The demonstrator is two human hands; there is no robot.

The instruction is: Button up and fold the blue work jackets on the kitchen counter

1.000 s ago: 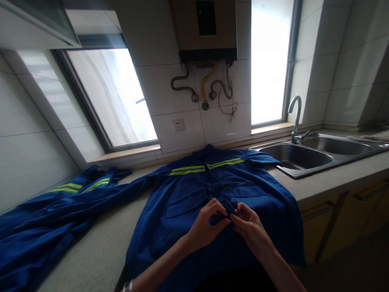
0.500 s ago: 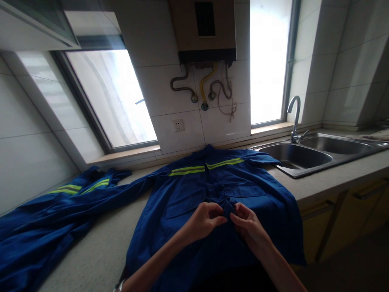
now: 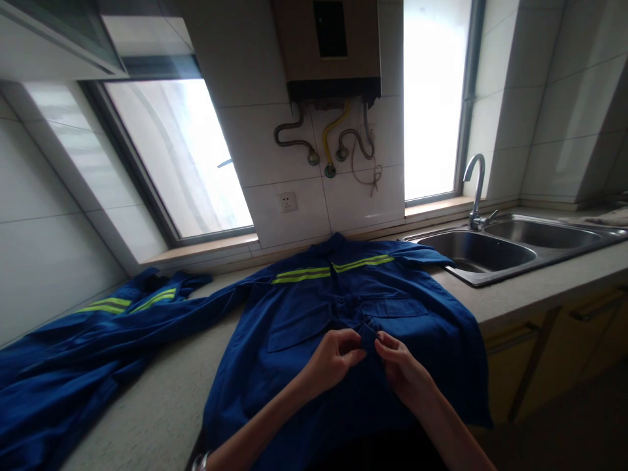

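Note:
A blue work jacket [image 3: 304, 333] with yellow-green reflective stripes lies spread on the counter, collar toward the wall and lower part toward me. At its front placket, below the chest pockets, my left hand [image 3: 333, 356] pinches a raised fold of the cloth between thumb and fingers. Just to the right, my right hand [image 3: 402, 363] grips the other side of that fold, thumb against fingertips. Whether a button sits between the fingers is too small and dark to tell. The jacket's right-hand sleeve end reaches the sink's edge.
Another blue garment [image 3: 88, 347] with matching stripes lies bunched on the counter [image 3: 176, 386] at left. A double steel sink [image 3: 475, 278] with a faucet [image 3: 475, 190] is at right. On the wall hangs a water heater [image 3: 333, 59] with hoses, above a socket [image 3: 288, 201].
My right thumb and fingertips have shifted slightly to the right and closed together on the cloth. My left hand stays almost still, and the jacket lies as before.

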